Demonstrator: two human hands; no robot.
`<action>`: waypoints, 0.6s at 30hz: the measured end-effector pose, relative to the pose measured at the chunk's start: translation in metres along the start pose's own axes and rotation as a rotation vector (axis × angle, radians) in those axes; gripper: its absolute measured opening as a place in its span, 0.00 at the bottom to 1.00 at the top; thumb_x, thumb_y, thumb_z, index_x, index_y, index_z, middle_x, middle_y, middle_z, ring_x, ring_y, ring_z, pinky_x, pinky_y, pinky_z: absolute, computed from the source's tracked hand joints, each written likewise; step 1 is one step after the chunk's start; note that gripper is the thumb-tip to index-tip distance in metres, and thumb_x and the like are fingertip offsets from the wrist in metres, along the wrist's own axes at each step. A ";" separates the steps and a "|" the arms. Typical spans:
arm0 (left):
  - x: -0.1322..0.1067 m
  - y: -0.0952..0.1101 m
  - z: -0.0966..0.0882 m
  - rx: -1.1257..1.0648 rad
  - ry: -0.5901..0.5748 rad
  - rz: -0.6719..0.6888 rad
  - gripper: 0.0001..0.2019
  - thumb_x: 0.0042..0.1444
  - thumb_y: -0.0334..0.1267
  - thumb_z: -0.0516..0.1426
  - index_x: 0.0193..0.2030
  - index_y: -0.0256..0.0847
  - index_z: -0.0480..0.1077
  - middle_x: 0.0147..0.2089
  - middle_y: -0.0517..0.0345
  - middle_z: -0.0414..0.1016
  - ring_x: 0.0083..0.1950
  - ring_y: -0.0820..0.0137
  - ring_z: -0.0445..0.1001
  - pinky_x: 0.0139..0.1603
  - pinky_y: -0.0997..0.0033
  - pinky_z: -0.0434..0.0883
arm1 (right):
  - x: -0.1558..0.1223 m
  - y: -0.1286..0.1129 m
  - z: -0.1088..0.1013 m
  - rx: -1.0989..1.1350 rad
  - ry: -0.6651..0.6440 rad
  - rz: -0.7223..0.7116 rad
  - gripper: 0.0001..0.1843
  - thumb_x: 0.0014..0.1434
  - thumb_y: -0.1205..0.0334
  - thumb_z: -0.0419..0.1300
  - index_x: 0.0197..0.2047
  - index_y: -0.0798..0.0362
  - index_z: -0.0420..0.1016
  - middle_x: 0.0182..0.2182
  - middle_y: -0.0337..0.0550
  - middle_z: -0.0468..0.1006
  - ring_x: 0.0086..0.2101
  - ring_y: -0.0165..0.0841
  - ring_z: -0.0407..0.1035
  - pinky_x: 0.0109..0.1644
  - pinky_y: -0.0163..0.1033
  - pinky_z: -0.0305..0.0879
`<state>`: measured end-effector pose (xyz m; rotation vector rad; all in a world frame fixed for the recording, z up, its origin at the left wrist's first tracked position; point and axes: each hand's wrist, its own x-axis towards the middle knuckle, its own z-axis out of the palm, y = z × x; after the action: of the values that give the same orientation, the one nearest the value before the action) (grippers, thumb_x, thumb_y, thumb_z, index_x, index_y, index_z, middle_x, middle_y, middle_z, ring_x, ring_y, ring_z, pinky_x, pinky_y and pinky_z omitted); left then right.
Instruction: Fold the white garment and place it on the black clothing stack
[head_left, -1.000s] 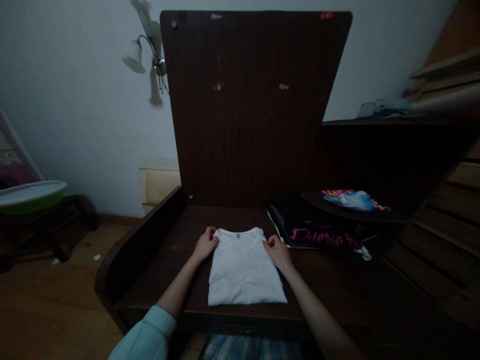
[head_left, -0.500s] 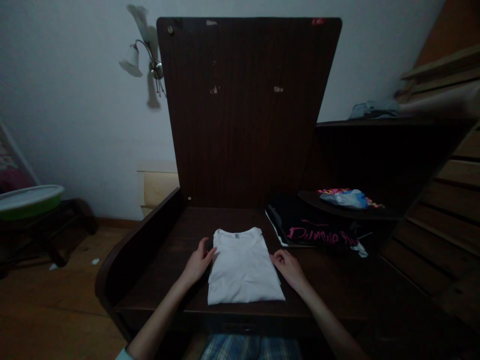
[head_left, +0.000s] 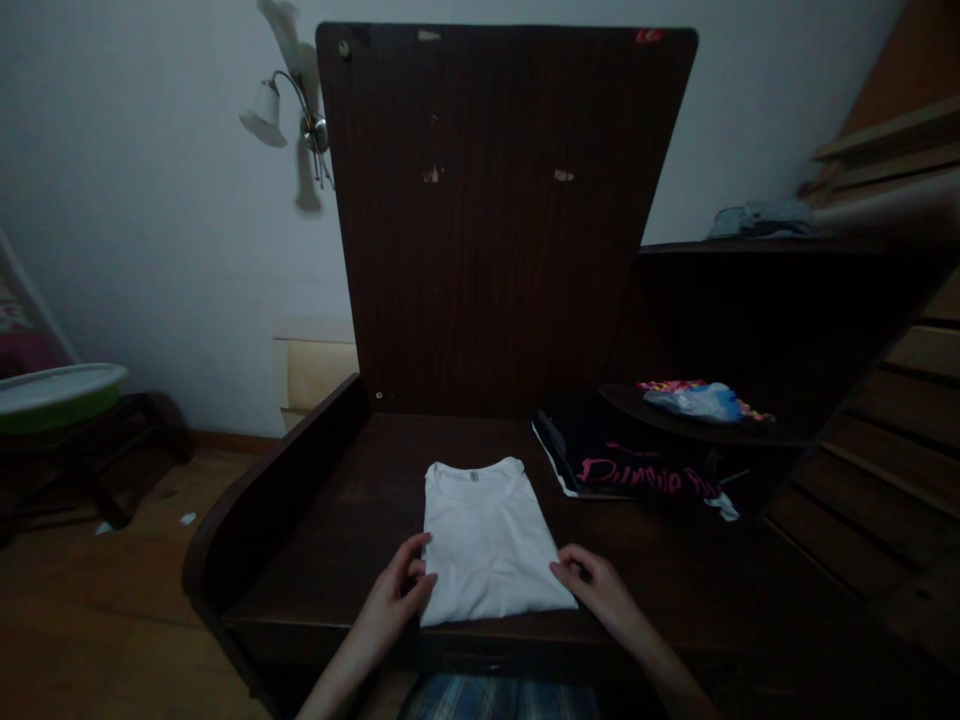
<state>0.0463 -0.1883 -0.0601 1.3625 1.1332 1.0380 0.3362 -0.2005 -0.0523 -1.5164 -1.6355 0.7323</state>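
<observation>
A folded white T-shirt (head_left: 486, 540) lies flat on a dark wooden desk (head_left: 360, 480), collar away from me. My left hand (head_left: 397, 597) rests at the shirt's near left corner, fingers curled against its edge. At the near right corner my right hand (head_left: 596, 590) does the same, fingers bent onto the cloth. Both hands pinch or press the bottom hem; whether they lift it is unclear.
A folded black garment with pink lettering (head_left: 637, 470) lies to the right of the shirt. Above it a small shelf carries a blue and multicoloured packet (head_left: 697, 400). A tall dark board (head_left: 495, 210) stands behind the desk. A wall lamp (head_left: 289, 110) and a green tub (head_left: 60, 390) are at left.
Both hands slid from the shirt's collar corners down along its sides to the near bottom corners. The shirt stayed in place.
</observation>
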 end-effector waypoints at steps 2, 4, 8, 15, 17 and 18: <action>0.001 0.002 -0.001 -0.023 -0.016 -0.003 0.29 0.38 0.47 0.61 0.48 0.39 0.64 0.21 0.68 0.62 0.24 0.77 0.62 0.25 0.79 0.58 | 0.001 -0.001 -0.002 -0.013 -0.043 -0.020 0.16 0.45 0.48 0.53 0.20 0.53 0.66 0.19 0.36 0.63 0.23 0.29 0.58 0.28 0.33 0.56; 0.002 0.003 -0.003 -0.052 -0.014 -0.015 0.27 0.36 0.46 0.63 0.45 0.39 0.65 0.20 0.69 0.62 0.22 0.77 0.62 0.25 0.79 0.58 | 0.002 -0.003 -0.003 -0.014 -0.063 -0.023 0.16 0.45 0.48 0.53 0.18 0.53 0.64 0.19 0.36 0.61 0.24 0.29 0.58 0.28 0.33 0.55; 0.006 0.002 -0.006 -0.143 -0.004 -0.066 0.24 0.30 0.45 0.66 0.35 0.40 0.63 0.19 0.68 0.66 0.22 0.77 0.65 0.25 0.79 0.59 | 0.002 -0.002 -0.006 0.041 -0.075 0.008 0.16 0.43 0.48 0.55 0.18 0.53 0.64 0.18 0.34 0.59 0.23 0.28 0.56 0.28 0.33 0.53; 0.010 0.000 -0.008 -0.151 0.068 -0.069 0.24 0.26 0.45 0.67 0.24 0.41 0.57 0.16 0.69 0.65 0.19 0.77 0.64 0.22 0.80 0.59 | 0.003 -0.001 -0.007 0.135 -0.041 0.057 0.17 0.39 0.48 0.59 0.18 0.53 0.63 0.15 0.32 0.58 0.20 0.27 0.54 0.25 0.32 0.51; 0.009 0.000 -0.005 -0.117 0.103 -0.045 0.24 0.25 0.45 0.67 0.22 0.40 0.56 0.14 0.70 0.63 0.17 0.80 0.60 0.20 0.81 0.58 | 0.003 0.000 -0.005 0.134 -0.036 0.045 0.17 0.38 0.49 0.60 0.17 0.53 0.62 0.15 0.32 0.58 0.20 0.26 0.54 0.24 0.31 0.52; 0.008 -0.001 -0.003 -0.090 0.126 -0.024 0.24 0.25 0.45 0.66 0.22 0.40 0.56 0.14 0.71 0.62 0.16 0.80 0.59 0.20 0.81 0.57 | 0.004 0.000 -0.004 0.132 -0.031 0.037 0.16 0.38 0.49 0.60 0.18 0.53 0.62 0.15 0.32 0.59 0.20 0.26 0.54 0.24 0.31 0.52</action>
<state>0.0443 -0.1798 -0.0604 1.2242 1.1781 1.1574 0.3401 -0.1974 -0.0498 -1.4512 -1.5536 0.8702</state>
